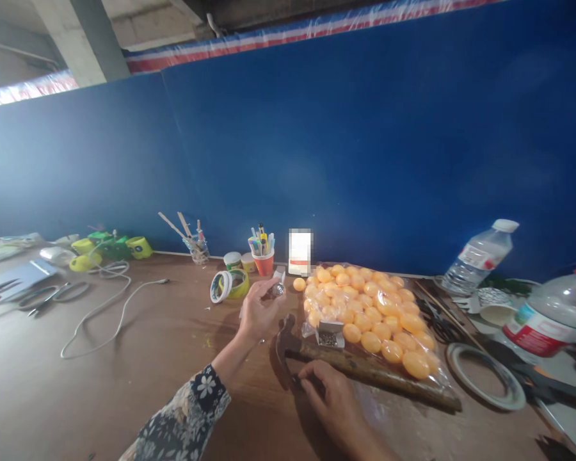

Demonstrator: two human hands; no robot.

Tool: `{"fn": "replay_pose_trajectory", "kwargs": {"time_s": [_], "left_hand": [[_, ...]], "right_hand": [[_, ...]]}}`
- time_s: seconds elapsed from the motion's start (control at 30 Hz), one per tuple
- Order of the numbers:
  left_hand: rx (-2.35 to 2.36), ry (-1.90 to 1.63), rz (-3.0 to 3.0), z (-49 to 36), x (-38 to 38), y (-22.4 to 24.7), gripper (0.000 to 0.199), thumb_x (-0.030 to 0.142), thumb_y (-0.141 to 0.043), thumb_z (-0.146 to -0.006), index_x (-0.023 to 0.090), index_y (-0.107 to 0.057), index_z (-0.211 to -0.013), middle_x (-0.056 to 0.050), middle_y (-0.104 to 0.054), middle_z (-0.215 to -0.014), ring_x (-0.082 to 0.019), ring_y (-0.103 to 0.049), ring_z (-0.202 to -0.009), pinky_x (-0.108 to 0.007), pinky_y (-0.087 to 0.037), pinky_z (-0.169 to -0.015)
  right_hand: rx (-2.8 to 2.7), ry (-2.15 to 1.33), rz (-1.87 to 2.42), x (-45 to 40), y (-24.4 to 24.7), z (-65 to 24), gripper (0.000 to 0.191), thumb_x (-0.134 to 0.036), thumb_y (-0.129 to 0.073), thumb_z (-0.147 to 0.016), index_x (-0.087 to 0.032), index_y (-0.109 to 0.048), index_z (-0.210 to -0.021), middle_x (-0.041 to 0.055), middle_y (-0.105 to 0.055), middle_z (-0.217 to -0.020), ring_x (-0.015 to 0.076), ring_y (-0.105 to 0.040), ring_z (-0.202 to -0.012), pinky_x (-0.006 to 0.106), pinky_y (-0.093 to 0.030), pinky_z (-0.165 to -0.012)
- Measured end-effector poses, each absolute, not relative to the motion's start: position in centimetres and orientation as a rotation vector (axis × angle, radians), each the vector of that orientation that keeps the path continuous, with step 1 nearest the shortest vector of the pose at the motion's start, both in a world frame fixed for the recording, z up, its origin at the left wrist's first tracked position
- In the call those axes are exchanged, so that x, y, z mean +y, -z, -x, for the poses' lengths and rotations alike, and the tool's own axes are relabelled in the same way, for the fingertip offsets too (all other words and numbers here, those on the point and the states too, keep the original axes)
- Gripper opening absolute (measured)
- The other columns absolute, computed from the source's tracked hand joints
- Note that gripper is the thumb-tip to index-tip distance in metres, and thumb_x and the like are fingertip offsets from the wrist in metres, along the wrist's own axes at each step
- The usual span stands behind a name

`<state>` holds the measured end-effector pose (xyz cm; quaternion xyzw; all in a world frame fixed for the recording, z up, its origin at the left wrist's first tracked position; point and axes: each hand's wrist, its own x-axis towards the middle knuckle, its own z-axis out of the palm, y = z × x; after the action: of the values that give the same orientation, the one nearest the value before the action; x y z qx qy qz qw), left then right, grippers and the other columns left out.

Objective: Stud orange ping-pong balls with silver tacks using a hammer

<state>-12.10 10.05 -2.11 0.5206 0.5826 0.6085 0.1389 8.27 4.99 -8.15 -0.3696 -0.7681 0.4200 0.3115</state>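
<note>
Raised over the middle of the table, my left hand (259, 310) is closed around a small shiny silvery thing (278, 290), whose kind I cannot make out. Lower and to the right, my right hand (333, 394) has its thumb and forefinger pinched together by the hammer's head; whatever may be between the fingertips is too small to name. The hammer (374, 370) lies on the table, its wooden handle running to the right behind my right hand. Beside the handle stands a small open white box (330, 335) of small metal pieces, against a clear bag of orange balls (372, 310).
Tape rolls (221, 286) and a red cup of pens (263, 261) stand behind my left hand. A white cable (96, 314) and scissors (52, 298) lie left. To the right are a tape ring (484, 378) and plastic bottles (480, 256). A blue partition (317, 141) closes the back.
</note>
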Motion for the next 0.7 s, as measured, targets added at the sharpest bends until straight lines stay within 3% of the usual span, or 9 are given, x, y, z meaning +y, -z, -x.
{"fn": "replay_pose_trajectory", "kwargs": {"time_s": [0.4, 0.7], "left_hand": [[1.285, -1.840, -1.079, 12.43, 10.55, 2.60, 0.047, 0.026, -0.074, -0.068, 0.016, -0.065, -0.114, -0.010, -0.069, -0.116, -0.019, -0.064, -0.104, -0.034, -0.048, -0.094], [1.070, -1.808, -0.829, 12.62, 10.14, 2.33, 0.042, 0.025, -0.078, -0.067, 0.016, -0.067, -0.107, -0.004, -0.072, -0.090, -0.011, -0.067, -0.078, -0.026, -0.053, -0.081]], "right_hand": [[-2.018, -1.106, 0.964, 5.10, 8.58, -8.26, 0.016, -0.016, -0.050, -0.083, -0.019, -0.065, -0.083, 0.0040, -0.070, -0.083, 0.0194, -0.064, -0.080, 0.027, -0.046, -0.073], [-2.036, -1.105, 0.977, 4.98, 8.16, -8.40, 0.015, -0.016, -0.050, -0.084, -0.020, -0.064, -0.083, 0.0035, -0.070, -0.083, 0.0194, -0.064, -0.080, 0.027, -0.045, -0.073]]}}
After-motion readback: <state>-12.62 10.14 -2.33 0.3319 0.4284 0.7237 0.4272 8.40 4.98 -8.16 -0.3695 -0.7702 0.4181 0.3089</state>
